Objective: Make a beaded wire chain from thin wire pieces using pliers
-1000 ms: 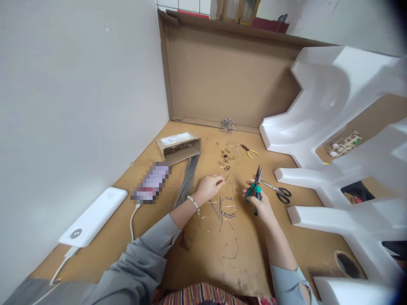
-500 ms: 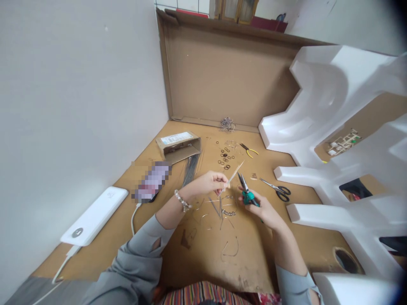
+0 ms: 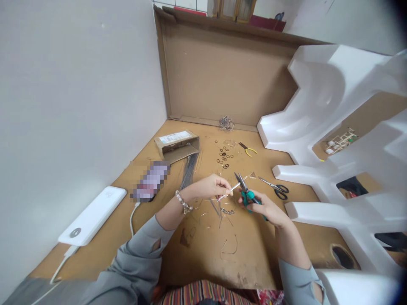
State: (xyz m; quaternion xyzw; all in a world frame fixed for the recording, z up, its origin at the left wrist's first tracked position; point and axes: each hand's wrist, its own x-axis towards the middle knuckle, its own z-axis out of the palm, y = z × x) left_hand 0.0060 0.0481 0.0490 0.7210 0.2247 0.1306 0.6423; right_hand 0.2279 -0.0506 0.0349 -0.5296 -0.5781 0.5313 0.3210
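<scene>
Pinched in the fingers of my left hand (image 3: 218, 186) is a small bunch of thin silvery wires (image 3: 235, 186), slanting up to the right. My right hand (image 3: 267, 208) grips green-handled long-nose pliers (image 3: 247, 198), their jaws spread. The wires reach the pliers' jaws; whether the jaws touch them I cannot tell. Below my hands, a short curved string of shiny beads (image 3: 227, 211) lies on the brown cardboard surface (image 3: 203, 262). Bent pieces of wire (image 3: 235, 245) are scattered around it.
Dark rings (image 3: 224, 155) lie beyond my hands, with yellow-handled pliers (image 3: 250, 150) and scissors (image 3: 280, 190) to the right. A bundle of grey wires (image 3: 190, 169) extends from a small open box (image 3: 178, 146). Left are a phone (image 3: 154, 178) and power bank (image 3: 93, 216); white foam (image 3: 305, 212) borders the right.
The open pliers have come up to the wires, which now overlap the jaws. My left hand has shifted slightly right and down, tipping the wires flatter.
</scene>
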